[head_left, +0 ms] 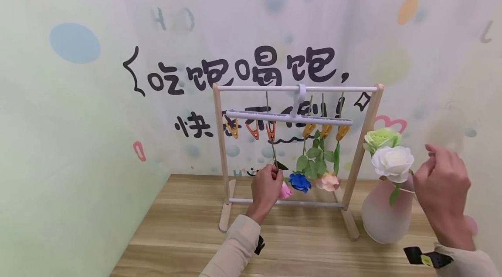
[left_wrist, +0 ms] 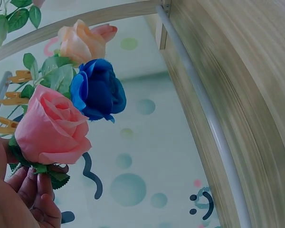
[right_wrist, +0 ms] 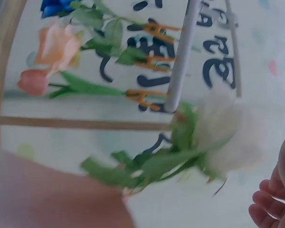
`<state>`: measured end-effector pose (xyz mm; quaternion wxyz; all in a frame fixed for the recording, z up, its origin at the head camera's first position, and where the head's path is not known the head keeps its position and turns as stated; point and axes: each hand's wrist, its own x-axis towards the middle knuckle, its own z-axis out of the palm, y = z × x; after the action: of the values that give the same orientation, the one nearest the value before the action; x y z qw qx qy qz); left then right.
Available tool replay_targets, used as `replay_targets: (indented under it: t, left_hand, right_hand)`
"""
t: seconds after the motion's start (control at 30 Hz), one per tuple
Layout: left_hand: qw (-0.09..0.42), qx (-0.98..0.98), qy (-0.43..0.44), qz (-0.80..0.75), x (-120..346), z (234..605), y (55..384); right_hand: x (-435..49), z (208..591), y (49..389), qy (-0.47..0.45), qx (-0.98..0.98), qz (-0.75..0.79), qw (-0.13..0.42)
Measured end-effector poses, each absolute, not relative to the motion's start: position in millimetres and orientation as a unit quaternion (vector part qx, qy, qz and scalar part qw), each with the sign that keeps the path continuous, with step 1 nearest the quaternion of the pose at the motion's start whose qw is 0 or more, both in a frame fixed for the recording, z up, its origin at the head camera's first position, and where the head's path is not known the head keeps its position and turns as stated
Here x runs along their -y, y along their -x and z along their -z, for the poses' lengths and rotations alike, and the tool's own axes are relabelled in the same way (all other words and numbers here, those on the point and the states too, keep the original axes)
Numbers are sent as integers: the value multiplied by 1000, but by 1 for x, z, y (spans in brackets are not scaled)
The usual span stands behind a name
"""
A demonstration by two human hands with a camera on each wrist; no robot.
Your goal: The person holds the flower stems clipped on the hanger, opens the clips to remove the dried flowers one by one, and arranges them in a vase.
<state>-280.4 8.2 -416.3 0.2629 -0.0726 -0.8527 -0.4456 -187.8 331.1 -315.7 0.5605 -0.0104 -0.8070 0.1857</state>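
Observation:
A pink rose (left_wrist: 52,128) hangs head down, its stem held by a red-orange clip (head_left: 270,130) on the white hanger (head_left: 259,116). My left hand (head_left: 266,185) pinches that stem just above the bloom. Beside it hang a blue rose (head_left: 300,182), a peach rose (head_left: 327,182) and a pink tulip (right_wrist: 33,82), with yellow-orange clips (head_left: 326,130) on their stems. On the right, a vase (head_left: 386,214) holds a white rose (head_left: 392,163) and a green rose (head_left: 382,137). My right hand (head_left: 443,181) is beside the white rose, fingers loosely curled around nothing.
A wooden stand (head_left: 370,137) with white rods carries the hanger on the wood-grain table (head_left: 184,216). On the hanger's left part, a yellow clip (head_left: 233,129) and an orange clip (head_left: 252,130) hold nothing. A printed backdrop (head_left: 235,15) rises behind and at the left.

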Motion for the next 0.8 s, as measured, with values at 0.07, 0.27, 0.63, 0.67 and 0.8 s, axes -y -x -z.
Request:
replay_targets:
  t: [0.07,0.27,0.63,0.67,0.8]
  left_hand:
    - [264,854,72,443,-8,417,280]
    - [262,857,77,437,-6,417,279]
    - [258,862,86,427,-5,420,277]
    - [254,864,87,426,-5,420,276]
    - [250,867,87,422,-6,420,275]
  right_hand:
    - [-320,308,189,-3,799,-189,571]
    - [-293,295,201,-59,792,-183,579]
    - [-206,297,235,-171,805,-190,536]
    - [-199,297,238,-172,811,-192,525]
    - [-168,302,253,-167,846,-191,468]
